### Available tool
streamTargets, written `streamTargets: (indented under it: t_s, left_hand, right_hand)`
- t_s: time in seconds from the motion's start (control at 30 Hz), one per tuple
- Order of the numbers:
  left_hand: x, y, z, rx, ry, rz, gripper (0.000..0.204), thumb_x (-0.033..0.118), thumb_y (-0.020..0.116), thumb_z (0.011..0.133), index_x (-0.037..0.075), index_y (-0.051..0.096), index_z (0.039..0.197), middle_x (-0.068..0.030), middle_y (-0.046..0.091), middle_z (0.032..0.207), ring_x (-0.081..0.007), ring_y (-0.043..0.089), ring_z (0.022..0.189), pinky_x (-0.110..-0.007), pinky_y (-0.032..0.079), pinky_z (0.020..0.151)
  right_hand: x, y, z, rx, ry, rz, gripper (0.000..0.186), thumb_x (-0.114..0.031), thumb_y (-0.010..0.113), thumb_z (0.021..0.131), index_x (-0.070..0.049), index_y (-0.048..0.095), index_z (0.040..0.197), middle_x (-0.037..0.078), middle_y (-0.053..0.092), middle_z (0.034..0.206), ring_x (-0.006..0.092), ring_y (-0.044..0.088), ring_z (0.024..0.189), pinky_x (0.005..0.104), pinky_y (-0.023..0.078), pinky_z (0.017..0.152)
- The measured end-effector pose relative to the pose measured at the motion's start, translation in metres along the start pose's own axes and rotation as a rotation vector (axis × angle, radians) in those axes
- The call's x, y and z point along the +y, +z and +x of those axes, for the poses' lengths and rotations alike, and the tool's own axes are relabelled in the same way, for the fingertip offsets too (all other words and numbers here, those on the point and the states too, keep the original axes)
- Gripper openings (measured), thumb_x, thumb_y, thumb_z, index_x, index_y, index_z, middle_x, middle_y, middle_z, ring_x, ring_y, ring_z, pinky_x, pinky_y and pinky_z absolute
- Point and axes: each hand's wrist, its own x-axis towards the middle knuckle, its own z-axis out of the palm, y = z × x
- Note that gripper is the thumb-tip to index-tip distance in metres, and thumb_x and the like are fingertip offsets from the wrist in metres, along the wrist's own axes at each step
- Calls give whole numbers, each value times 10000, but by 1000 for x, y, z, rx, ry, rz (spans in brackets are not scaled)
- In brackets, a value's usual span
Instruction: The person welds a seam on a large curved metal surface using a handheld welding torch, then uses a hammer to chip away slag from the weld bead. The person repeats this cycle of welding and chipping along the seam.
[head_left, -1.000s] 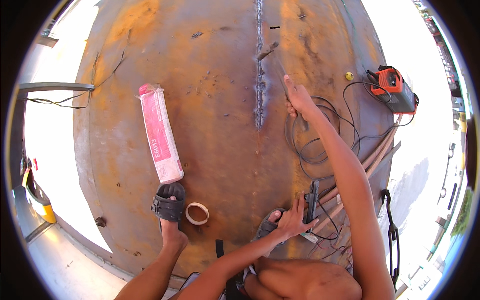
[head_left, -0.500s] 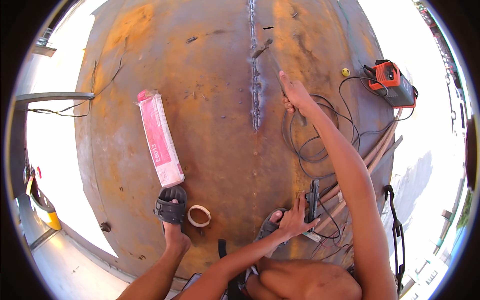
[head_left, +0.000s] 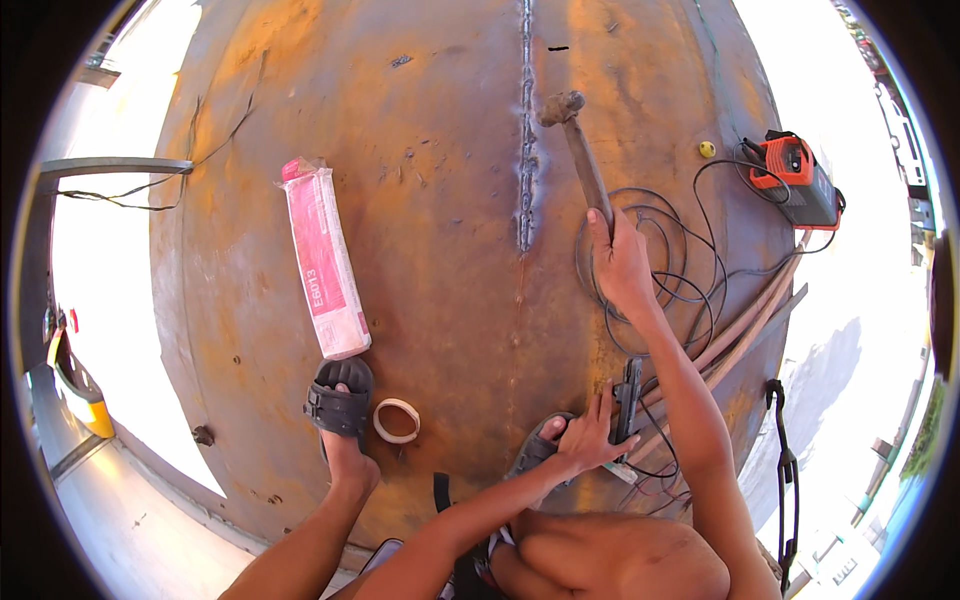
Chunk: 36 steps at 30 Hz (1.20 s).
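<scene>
A long pink and white packet with a printed label lies on the rusty steel plate, left of the weld seam that runs from far to near down the plate's middle; its near end sits just beside the person's left sandal. A small whitish ring of tape lies on the plate just right of that sandal. The right hand is stretched forward, arm nearly straight, fingers clenched around the handle of a chipping hammer, whose head sits far of the hand, close to the right of the seam. The left hand is low and near, beside the right sandal, fingers spread and resting against a dark electrode holder without closing around it. Black cables coil on the plate right of the hammer hand, leading toward an orange and black welding machine at the far right edge.
</scene>
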Motion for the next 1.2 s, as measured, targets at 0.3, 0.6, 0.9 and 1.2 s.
streamTargets:
  t_s: [0.3,0.6,0.9,1.2]
  left_hand:
    - [2,-4,3,-26,-17,16,1368,718,783,898,-86,60,1737,-383,511,1536,-512,743,1097,-535,627,925]
    - [15,1,5,-71,30,15,1371,707,791,889,-85,61,1736,-379,494,1554,-503,738,1128,-540,617,941]
    - [4,-3,2,-59,-19,-2,1385,707,806,872,-76,60,1736,-380,487,1563,-513,737,1122,-543,618,943]
    - [-7,16,0,-2,71,20,1354,680,798,887,-61,59,1746,-374,472,1578,-506,736,1120,-548,619,917]
  right_hand:
    - [-30,-30,-31,106,-51,153,584,-519,532,1183,17,597,962,214,638,728,337,630,601,458,474,595]
    - [36,22,-27,360,-311,183,550,-541,502,1187,-12,552,1047,81,553,693,213,545,532,386,427,529]
    - [-50,-28,-31,289,-214,70,396,-338,607,1178,18,573,1008,211,635,684,400,645,597,441,474,563]
    - [58,54,-26,0,114,-346,524,-482,564,1169,36,594,1093,288,727,838,516,706,753,597,524,689]
